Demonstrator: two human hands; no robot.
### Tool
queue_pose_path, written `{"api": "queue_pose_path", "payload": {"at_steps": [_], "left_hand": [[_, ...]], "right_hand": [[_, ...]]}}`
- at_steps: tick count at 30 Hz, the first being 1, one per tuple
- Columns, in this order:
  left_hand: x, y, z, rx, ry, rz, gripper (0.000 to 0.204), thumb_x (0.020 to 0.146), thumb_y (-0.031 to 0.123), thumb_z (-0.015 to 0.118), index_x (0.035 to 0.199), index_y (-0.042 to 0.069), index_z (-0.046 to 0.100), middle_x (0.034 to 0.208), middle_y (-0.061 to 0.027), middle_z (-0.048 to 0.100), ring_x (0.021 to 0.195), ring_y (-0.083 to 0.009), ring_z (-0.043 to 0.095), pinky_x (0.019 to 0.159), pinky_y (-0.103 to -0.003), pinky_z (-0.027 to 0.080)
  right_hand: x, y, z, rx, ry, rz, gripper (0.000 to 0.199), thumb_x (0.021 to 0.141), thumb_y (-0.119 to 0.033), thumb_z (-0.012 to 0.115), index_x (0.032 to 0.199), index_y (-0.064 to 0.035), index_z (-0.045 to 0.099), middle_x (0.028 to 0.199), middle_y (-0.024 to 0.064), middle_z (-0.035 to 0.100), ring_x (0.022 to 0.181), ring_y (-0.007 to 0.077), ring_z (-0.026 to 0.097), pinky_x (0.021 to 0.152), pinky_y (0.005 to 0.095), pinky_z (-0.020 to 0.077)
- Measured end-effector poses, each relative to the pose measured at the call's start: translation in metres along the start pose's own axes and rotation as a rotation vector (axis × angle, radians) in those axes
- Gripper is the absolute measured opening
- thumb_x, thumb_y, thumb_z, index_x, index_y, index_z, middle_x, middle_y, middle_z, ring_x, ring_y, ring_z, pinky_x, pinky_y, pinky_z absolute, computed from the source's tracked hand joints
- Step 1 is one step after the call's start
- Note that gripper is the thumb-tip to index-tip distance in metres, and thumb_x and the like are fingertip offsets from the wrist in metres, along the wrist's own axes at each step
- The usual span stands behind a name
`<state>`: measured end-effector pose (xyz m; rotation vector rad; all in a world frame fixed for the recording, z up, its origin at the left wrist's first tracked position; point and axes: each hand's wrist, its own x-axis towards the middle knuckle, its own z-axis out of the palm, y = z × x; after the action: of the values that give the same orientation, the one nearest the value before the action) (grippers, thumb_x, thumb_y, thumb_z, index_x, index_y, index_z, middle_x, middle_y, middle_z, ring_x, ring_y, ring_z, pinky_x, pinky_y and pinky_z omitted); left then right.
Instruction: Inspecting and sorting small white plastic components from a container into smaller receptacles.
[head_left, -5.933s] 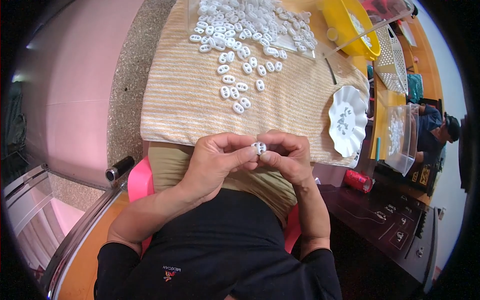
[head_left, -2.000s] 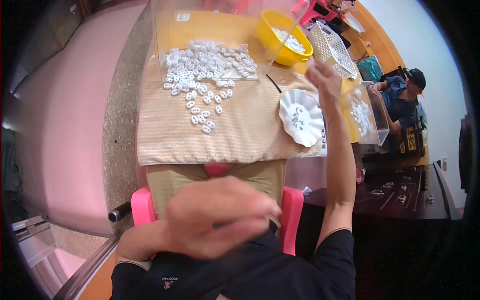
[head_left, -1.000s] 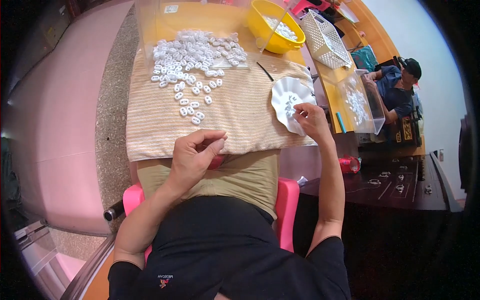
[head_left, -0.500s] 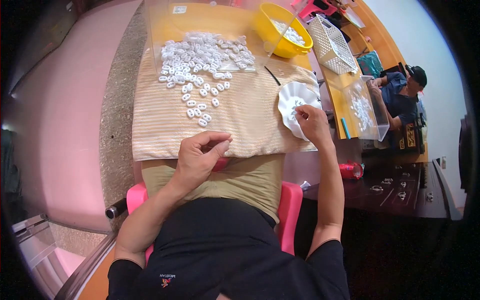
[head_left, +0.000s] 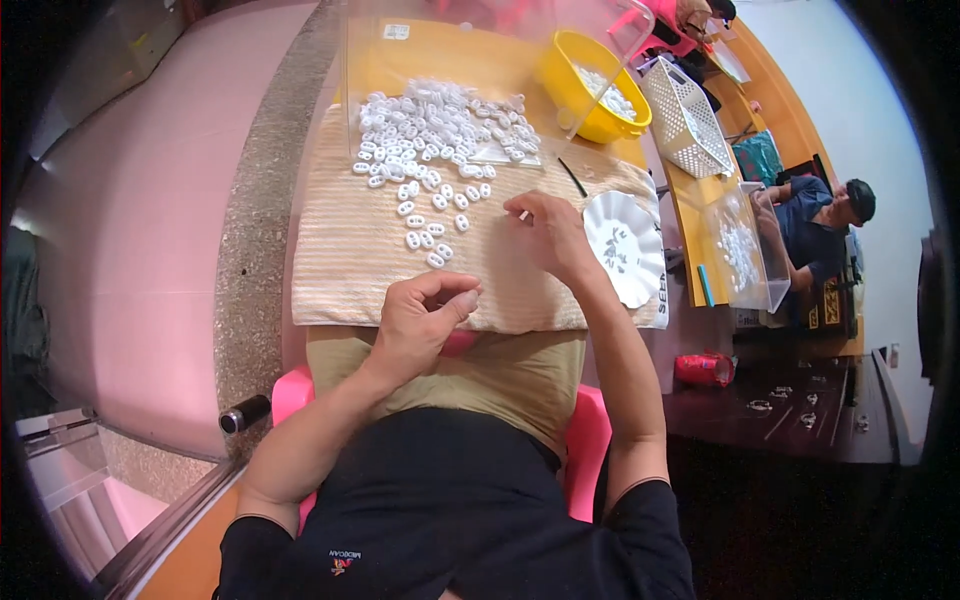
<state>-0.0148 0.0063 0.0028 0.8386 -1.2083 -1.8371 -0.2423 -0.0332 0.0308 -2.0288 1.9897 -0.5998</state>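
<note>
Over the towel's near edge is my left hand (head_left: 425, 318), its thumb and forefinger pinched together; whatever is between them is too small to make out. My right hand (head_left: 550, 232) hovers above the striped towel (head_left: 340, 270), left of a wavy-rimmed white dish (head_left: 650, 245). Its fingertips are drawn together, and I cannot make out what they hold. Small grey pieces (head_left: 615, 250) lie in the dish. Beyond my hands, many white oval plastic pieces (head_left: 430, 125) with two holes each form a heap, with several loose ones (head_left: 440, 202) spread toward me.
A clear plastic box (head_left: 350, 80) stands around the heap. Behind the dish lies a thin dark stick (head_left: 572, 177). A yellow basin (head_left: 605, 125) with white pieces stands at the far right, beside a white perforated basket (head_left: 690, 120). Another person (head_left: 815, 225) sits at the right-hand table.
My right hand has left the dish and moved left over the towel, toward my left hand. The left hand stays pinched. The whole view has shifted slightly.
</note>
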Motion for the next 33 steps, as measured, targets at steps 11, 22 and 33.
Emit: {"api": "queue_pose_path", "payload": {"at_steps": [11,22,33], "left_hand": [[0.0,0.003,-0.003,0.022,-0.033,0.0,0.016,0.088,0.003,0.064,0.103,-0.001,0.066,0.095,-0.0077,0.07,0.082,-0.0091,0.063,0.073,-0.023,0.052],[-0.002,0.004,-0.003,-0.024,-0.039,-0.053,0.017,0.088,0.004,0.064,0.104,-0.002,0.065,0.096,-0.0085,0.069,0.084,-0.0111,0.064,0.077,-0.025,0.054],[-0.002,0.002,-0.003,-0.026,-0.03,0.015,0.017,0.088,0.007,0.065,0.103,0.0,0.067,0.083,-0.0001,0.068,0.068,-0.003,0.055,0.061,-0.02,0.045]], "right_hand": [[0.056,0.033,0.009,-0.251,0.213,0.059,0.032,0.08,-0.014,0.058,0.11,-0.0052,0.066,0.091,0.0169,0.067,0.089,0.0335,0.063,0.083,0.0421,0.0479],[0.081,0.014,0.015,-0.268,0.057,0.039,0.031,0.086,-0.018,0.052,0.113,-0.0129,0.065,0.1,0.0173,0.067,0.097,0.0342,0.062,0.086,0.0438,0.0481],[0.103,0.023,0.008,-0.41,0.083,0.129,0.03,0.087,-0.024,0.055,0.11,-0.0073,0.066,0.102,0.0188,0.067,0.1,0.035,0.062,0.09,0.0437,0.0467]]}}
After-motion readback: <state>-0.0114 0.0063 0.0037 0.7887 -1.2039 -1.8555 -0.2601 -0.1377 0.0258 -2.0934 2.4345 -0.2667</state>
